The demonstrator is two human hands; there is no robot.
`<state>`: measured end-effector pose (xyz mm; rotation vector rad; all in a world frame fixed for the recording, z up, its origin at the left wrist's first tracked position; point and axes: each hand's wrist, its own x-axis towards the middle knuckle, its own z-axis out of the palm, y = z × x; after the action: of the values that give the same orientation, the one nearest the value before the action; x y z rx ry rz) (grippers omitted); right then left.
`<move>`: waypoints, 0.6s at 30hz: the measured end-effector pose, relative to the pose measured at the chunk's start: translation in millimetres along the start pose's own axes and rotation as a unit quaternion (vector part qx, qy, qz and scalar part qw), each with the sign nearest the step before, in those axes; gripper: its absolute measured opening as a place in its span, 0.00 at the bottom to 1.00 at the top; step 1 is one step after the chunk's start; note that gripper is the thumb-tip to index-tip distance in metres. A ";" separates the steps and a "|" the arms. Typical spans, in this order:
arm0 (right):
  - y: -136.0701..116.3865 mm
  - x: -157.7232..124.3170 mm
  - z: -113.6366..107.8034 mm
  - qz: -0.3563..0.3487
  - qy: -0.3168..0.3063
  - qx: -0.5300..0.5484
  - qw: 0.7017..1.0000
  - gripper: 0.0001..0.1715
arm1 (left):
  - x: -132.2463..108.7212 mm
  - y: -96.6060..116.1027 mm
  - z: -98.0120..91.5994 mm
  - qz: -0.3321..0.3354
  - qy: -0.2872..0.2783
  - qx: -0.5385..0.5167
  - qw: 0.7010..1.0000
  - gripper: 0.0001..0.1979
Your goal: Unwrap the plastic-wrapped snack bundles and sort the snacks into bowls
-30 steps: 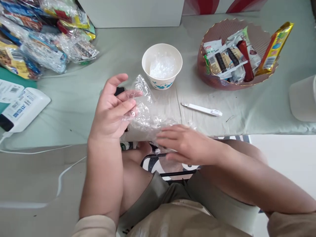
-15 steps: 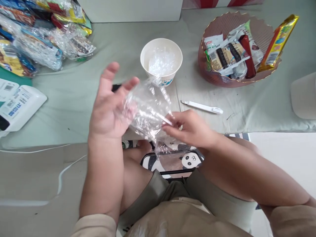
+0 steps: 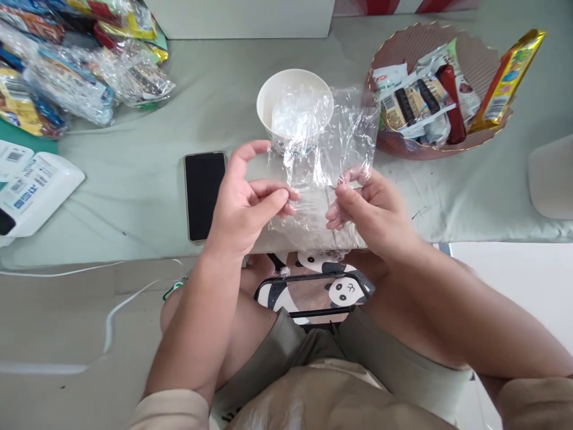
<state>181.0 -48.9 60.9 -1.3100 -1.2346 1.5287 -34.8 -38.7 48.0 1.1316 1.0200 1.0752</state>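
While seated at the near edge of the counter, holding a crinkled clear plastic wrapper spread between left hand and right hand. Pinching its left side with closed left fingers, thumb against middle finger, forefinger lifted and curved above, clear of the film. Nipping its right side with closed right fingers, thumb against fingertips, at much the same height. Holding it upright off the counter, above the middle of the near edge, with the top reaching up in front of a white paper bowl and across to the left rim of a scalloped basket; cannot tell whether touching either. In the basket, toward the far right corner, wrapped snack bars laid side by side, with a gold packet leaning over the right rim. Just left of the left hand, flat on the counter, a black phone, screen dark, apart from the fingers. At the far left corner, a heap of bagged snacks; nearer, at the left edge, a white device with printed labels. Along the far edge, a white box. At the right edge, a pale rounded object, cut off by the frame. Below the near edge, between the knees, a panda-patterned item, partly behind the wrapper's lower fringe.
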 end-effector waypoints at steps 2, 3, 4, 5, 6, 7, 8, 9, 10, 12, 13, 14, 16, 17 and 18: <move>5.2 -0.4 -3.9 -0.024 0.027 -0.012 0.999 0.31 | -0.8 3.9 -0.8 0.040 0.018 0.011 0.999 0.33; 7.0 -1.2 -5.2 -0.044 0.042 -0.023 0.998 0.33 | -1.3 4.7 0.2 0.063 0.031 0.016 0.997 0.32; 7.9 -2.5 -5.9 -0.067 0.055 -0.035 0.996 0.36 | -1.6 4.7 1.7 0.086 0.043 0.022 0.995 0.30; 8.0 -4.1 -6.1 -0.094 0.062 -0.049 0.992 0.40 | -1.8 4.0 3.3 0.110 0.053 0.027 0.992 0.26; 7.2 -6.1 -5.9 -0.121 0.063 -0.063 0.989 0.44 | -1.7 3.0 4.6 0.138 0.055 0.030 0.988 0.22; 5.8 -8.1 -5.4 -0.146 0.059 -0.078 0.984 0.50 | -1.5 2.0 5.3 0.169 0.045 0.031 0.984 0.19; 4.2 -10.1 -4.8 -0.166 0.053 -0.093 0.980 0.56 | -1.3 1.3 5.3 0.197 0.023 0.036 0.979 0.19; 2.7 -11.8 -4.4 -0.181 0.047 -0.108 0.976 0.60 | -1.2 1.0 4.7 0.223 -0.011 0.054 0.973 0.21; 1.6 -13.1 -4.2 -0.193 0.043 -0.124 0.972 0.62 | -1.3 1.3 3.5 0.240 -0.045 0.089 0.966 0.24; 0.7 -14.2 -5.1 -0.213 0.045 -0.159 0.963 0.57 | -1.7 2.6 0.4 0.241 -0.077 0.204 0.946 0.26; 0.8 -14.2 -6.3 -0.223 0.050 -0.182 0.956 0.49 | -2.1 3.3 -1.1 0.231 -0.070 0.264 0.934 0.25; 1.0 -13.8 -7.8 -0.232 0.057 -0.208 0.948 0.40 | -2.4 3.6 -2.4 0.223 -0.048 0.311 0.923 0.21; 1.4 -12.1 -10.9 -0.248 0.070 -0.267 0.929 0.21 | -3.3 3.5 -4.0 0.216 0.003 0.352 0.911 0.14; 1.3 -11.1 -12.2 -0.257 0.077 -0.296 0.917 0.17 | -3.9 3.2 -4.3 0.225 0.022 0.353 0.908 0.10; 1.0 -10.0 -13.2 -0.267 0.084 -0.322 0.905 0.16 | -4.5 3.2 -4.2 0.237 0.036 0.350 0.906 0.08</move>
<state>195.8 -56.1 62.3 -1.2974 -1.8769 0.6169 -40.1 -42.1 51.0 2.0133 1.2731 1.1596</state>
